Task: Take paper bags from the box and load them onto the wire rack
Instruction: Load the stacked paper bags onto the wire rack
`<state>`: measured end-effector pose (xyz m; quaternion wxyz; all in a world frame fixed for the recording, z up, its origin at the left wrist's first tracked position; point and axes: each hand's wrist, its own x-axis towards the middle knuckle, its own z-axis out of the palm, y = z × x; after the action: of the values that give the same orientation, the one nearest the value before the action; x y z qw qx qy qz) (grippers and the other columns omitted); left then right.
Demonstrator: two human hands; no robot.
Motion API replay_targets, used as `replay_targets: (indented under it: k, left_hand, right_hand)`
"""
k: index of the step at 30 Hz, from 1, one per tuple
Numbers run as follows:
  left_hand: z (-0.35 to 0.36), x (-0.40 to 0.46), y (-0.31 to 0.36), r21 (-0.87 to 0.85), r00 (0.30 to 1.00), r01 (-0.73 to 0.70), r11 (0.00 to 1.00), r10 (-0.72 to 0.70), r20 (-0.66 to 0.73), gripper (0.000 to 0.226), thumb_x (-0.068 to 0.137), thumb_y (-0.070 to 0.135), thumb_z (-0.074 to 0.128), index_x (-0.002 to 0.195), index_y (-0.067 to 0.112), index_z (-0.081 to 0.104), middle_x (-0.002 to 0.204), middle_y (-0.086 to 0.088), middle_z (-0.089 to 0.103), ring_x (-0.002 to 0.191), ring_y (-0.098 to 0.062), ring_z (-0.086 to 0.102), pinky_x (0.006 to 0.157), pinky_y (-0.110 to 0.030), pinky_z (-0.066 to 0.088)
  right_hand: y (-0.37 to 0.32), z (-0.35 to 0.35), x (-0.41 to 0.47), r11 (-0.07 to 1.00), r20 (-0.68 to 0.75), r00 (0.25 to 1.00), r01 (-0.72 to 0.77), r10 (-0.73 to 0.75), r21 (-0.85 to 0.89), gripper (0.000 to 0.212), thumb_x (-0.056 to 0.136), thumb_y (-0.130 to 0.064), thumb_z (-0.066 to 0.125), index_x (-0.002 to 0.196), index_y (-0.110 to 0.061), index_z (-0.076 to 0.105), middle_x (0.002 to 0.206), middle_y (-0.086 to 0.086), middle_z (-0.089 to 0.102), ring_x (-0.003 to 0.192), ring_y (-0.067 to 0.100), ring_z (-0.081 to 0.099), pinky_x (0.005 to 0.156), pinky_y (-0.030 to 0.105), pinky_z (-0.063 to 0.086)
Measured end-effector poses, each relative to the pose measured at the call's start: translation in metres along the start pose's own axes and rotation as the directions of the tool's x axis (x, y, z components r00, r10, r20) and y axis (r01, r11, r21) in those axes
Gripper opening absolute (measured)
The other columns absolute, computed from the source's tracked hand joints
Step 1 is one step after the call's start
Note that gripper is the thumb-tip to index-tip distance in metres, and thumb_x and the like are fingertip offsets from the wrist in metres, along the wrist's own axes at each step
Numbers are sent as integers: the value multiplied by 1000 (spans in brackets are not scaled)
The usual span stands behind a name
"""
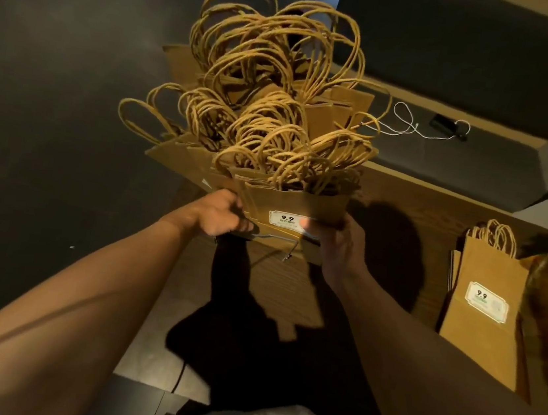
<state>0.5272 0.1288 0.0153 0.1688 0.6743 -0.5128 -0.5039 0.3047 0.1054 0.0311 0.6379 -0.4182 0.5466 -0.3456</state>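
Hands: left hand (222, 213) and right hand (338, 237) each gripped a lower corner of a thick batch of bags (295, 203), held upright at frame centre.
Bags: handles (271, 103) fanned toward 12 o'clock in a tangle; a "9.9" label faced the camera.
Rack: only a thin wire (279, 240) showed just beneath the batch; its bulk was hidden.
Progress: many bags seemed loaded; a spare stack (479, 318) lay at 3 o'clock on the bench (404, 202), still to go.
Room: dark, open floor at 9 o'clock; a bench ledge crowded 1 o'clock.
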Motion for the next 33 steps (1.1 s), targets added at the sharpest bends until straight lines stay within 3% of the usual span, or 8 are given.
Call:
replay_targets:
  k: [5,9,12,18,21,25,29,33]
  left_hand:
    - [-8,-5,-22,89,985,-14,996,29,-172,22,91,24,70,110,14,74,118,1,70,115,-13,61,104,-28,43]
    - [-18,-16,-34,29,970,-16,999,22,-243,17,86,28,75,99,17,76,105,10,69,102,-3,60,93,-20,41]
    - [-20,-16,-44,32,962,18,999,-9,-273,20,89,29,71,77,13,71,80,8,66,78,-3,58,76,-21,41]
    - [-16,-11,-52,-205,942,14,979,-81,-325,21,88,18,73,78,1,67,78,-3,67,80,-15,61,80,-31,48]
    - [-14,-10,-55,-138,959,93,986,-126,-253,18,94,19,66,85,5,70,70,1,61,68,-13,55,65,-26,44]
    - [-22,-8,-56,-19,979,141,990,-142,-148,30,92,33,61,115,16,70,113,1,68,108,-19,60,98,-32,45]
    - [-26,-9,-49,50,937,304,951,-289,-197,40,95,30,55,131,12,58,133,-10,57,120,-32,54,97,-36,43]
    - [-25,-18,-43,138,880,469,872,-475,17,17,100,18,48,110,11,61,113,-13,65,95,-26,66,70,-35,55]
  right_hand:
    - [9,18,10,993,-105,992,64,-74,-94,27,77,-8,77,104,-7,72,89,4,74,82,14,70,75,33,55]
    - [14,29,7,987,-133,983,107,-123,-123,27,72,-24,80,96,-14,75,96,13,74,94,34,69,82,51,56]
    - [15,34,3,992,-117,988,96,-104,-79,33,79,-16,76,109,-5,70,103,12,73,100,28,68,89,43,53]
    - [23,38,9,984,-111,990,64,-83,-166,25,82,-20,76,105,-12,71,95,-2,73,89,8,69,81,23,55]
    - [32,40,15,963,-140,990,-55,18,-265,21,69,-36,81,85,-25,73,96,-1,74,95,16,69,93,44,52]
    - [33,41,16,938,-136,983,-157,120,-308,16,81,-26,76,95,-22,69,111,8,70,105,25,65,99,44,48]
    - [32,41,21,935,-176,977,-171,120,-311,36,78,-23,76,109,-6,68,102,8,70,92,23,65,86,38,53]
    - [26,36,24,900,-181,959,-268,217,-343,20,83,-20,71,97,-6,66,66,-1,56,56,12,51,51,27,39]
